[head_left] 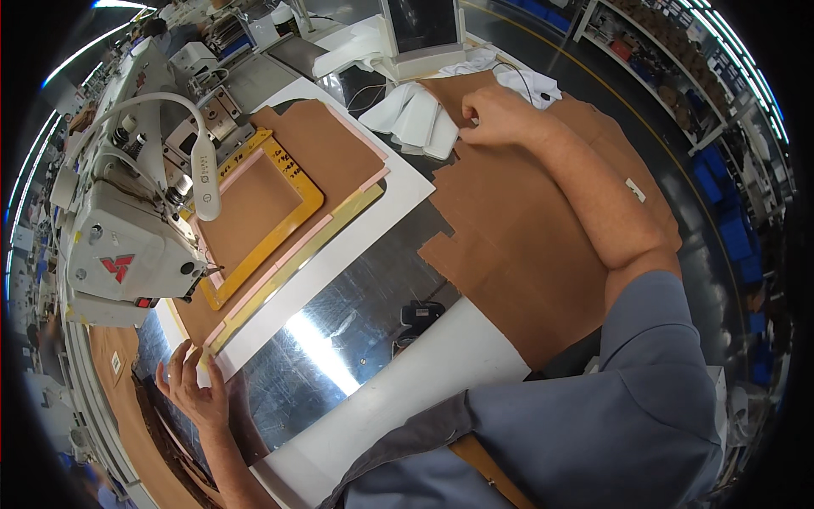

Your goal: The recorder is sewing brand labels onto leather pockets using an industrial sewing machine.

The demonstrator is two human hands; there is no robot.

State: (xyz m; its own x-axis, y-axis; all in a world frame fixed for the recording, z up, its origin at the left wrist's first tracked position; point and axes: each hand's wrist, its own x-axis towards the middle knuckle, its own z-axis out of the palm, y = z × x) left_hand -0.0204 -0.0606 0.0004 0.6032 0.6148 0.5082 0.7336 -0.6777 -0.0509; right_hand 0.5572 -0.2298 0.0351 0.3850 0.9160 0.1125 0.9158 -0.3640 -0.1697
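My left hand hovers or rests at the near corner of a brown fabric panel, its fingers spread apart. That panel lies over pink and yellowish edges on a white sheet. A yellow frame with handwriting sits on the panel, beneath the head of a white sewing machine. At the far right, my right hand is curled, fingertips drawn together over a wide stack of brown fabric pieces. White folded pieces lie just left of it. What its fingers grip, if anything, is hidden.
A shiny metal tabletop lies between the two fabric areas, with a small black device on it. A dark screen stands at the back. More brown fabric hangs at lower left. Shelving and blue bins stand across the aisle.
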